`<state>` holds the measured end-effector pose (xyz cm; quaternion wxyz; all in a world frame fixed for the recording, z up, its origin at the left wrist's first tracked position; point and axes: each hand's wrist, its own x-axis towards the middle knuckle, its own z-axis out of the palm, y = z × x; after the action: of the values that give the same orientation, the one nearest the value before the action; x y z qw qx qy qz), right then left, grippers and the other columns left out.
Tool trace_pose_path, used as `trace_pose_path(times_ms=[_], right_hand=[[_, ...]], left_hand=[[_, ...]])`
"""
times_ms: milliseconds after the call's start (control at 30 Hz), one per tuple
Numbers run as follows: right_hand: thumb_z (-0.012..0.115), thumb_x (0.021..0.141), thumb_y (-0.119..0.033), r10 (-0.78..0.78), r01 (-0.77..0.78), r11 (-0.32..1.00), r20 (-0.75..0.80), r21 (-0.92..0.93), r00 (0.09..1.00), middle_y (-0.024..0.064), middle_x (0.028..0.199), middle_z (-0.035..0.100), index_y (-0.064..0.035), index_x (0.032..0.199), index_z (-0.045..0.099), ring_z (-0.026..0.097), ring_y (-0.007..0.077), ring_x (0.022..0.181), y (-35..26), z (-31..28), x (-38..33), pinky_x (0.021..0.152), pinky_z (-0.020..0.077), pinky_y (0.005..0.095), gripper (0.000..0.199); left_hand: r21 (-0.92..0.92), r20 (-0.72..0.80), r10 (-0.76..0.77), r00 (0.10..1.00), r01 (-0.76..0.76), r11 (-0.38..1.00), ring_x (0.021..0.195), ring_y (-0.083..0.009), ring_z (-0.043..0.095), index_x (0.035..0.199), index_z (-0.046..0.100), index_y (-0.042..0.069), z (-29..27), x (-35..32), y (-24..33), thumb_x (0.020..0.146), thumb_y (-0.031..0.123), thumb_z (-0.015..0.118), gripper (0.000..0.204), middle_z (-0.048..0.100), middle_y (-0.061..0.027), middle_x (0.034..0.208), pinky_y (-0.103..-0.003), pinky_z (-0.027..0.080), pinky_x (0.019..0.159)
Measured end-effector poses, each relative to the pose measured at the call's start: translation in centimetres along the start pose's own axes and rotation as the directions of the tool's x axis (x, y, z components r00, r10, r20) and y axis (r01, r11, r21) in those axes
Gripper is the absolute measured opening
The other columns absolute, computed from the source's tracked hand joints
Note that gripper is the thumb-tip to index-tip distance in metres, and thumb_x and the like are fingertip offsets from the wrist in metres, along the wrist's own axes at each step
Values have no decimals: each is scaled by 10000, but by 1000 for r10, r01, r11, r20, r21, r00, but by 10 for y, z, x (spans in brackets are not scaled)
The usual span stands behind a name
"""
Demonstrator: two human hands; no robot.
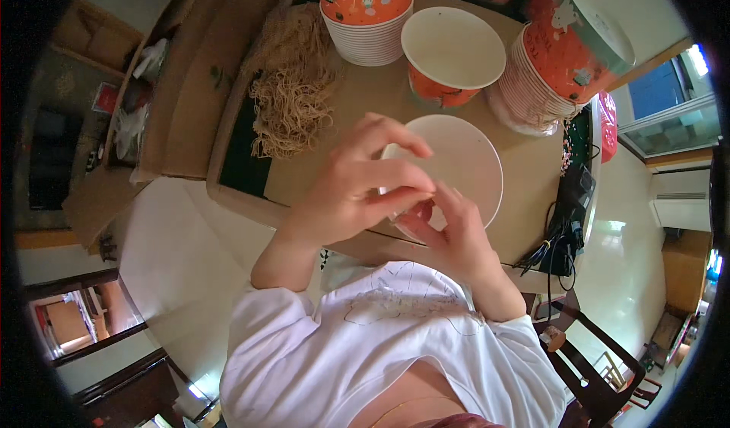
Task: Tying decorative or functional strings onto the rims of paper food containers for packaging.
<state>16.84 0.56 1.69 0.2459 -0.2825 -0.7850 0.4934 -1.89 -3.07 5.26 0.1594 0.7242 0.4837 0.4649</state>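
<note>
My left hand and my right hand meet fingertip to fingertip above the near edge of a round white-rimmed tub. On each, thumb and forefinger are pinched together. Whatever lies between them is too small to make out. The left hand's other fingers are bent and lifted over the tub. Just beyond stands an orange paper tub with a wide white rim, its mouth facing up. Left of my hands lies a tangled bundle of tan strings.
Stacked orange printed paper tubs stand at the back, and a tilted stack of tubs is at the right. Black cables lie by the table's right edge. A cardboard box adjoins the left side. A dark chair stands at lower right.
</note>
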Motion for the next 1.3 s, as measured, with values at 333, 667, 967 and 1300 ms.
trace_pose_path(times_ms=[333, 667, 967, 1300], right_hand=[[647, 901, -189, -496, 209, 836, 535, 508, 683, 170, 1005, 666, 36, 1083, 647, 640, 275, 921, 16, -53, -43, 828, 493, 402, 290], [548, 952, -118, 386, -589, 628, 453, 508, 803, 56, 1150, 633, -11, 1215, 571, 583, 156, 1062, 109, 24, -62, 927, 456, 294, 285], [554, 941, -108, 427, -310, 686, -20, 658, 904, 101, 1026, 664, 8, 1057, 614, 634, 204, 992, 138, -22, -65, 880, 510, 341, 175], [587, 902, -60, 225, 5, 933, -595, 359, 771, 45, 845, 615, 5, 1000, 630, 559, 111, 766, 81, -47, -47, 679, 453, 232, 125]], left_hand=[[-689, -199, -470, 860, 219, 691, 575, -88, 529, 1023, 485, 47, 7, -3, -30, 978, 89, 494, 62, 573, -30, 707, -216, 432, 532], [-570, -217, -504, 836, 311, 761, 577, -82, 468, 966, 545, 44, 22, -8, -25, 931, 60, 573, 48, 494, 6, 647, -213, 371, 557], [112, -278, -351, 894, 393, 913, 639, -177, 570, 948, 666, 59, 26, -17, -15, 810, 8, 679, 148, 645, -61, 827, -268, 469, 630], [-9, -88, -197, 976, 197, 980, 781, -254, 626, 896, 617, 43, 67, -16, -1, 801, 16, 669, 111, 628, -86, 836, -363, 502, 654]])
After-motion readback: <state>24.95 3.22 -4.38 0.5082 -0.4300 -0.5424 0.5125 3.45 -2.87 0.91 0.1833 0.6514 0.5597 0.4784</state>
